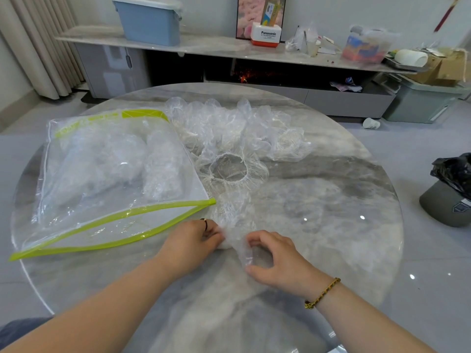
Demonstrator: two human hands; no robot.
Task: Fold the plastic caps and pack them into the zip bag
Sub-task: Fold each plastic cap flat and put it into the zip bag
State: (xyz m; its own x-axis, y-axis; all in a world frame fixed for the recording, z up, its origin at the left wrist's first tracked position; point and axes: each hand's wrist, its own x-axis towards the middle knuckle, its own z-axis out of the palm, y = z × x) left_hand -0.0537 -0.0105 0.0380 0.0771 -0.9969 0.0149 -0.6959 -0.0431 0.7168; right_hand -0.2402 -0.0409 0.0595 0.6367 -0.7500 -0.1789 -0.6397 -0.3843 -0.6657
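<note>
In the lower middle of the frame both hands work on one clear plastic cap (235, 220), which lies crumpled on the round marble table (339, 205). The left hand (193, 240) has its fingers curled and pinches the cap's left edge. It wears a dark ring (205, 223) on one finger. The right hand (277, 261) curves its thumb and fingers round the cap's near end, with the thin plastic bunched between them. A braided bracelet (322, 293) sits on that wrist.

The zip bag (76, 220) lies flat on the left side of the frame, touching the cap's upper left part. Its mouth, edged in a green zip strip (122, 215), gapes open toward the lower left. Folded caps (160, 164) already lie inside it as several pale rolls side by side.

Above the hands, in the centre of the frame, a loose pile of caps (229, 123) is heaped on the table. One cap (229, 171) at the pile's near edge shows its gathered elastic ring facing up, just beside the bag's right edge.

Beyond the table a long low shelf (216, 47) runs across the top of the frame and carries a blue bin (150, 24) at upper left. A black bag (456, 171) sits at the right edge, and a paper cup (370, 123) lies on the floor.
</note>
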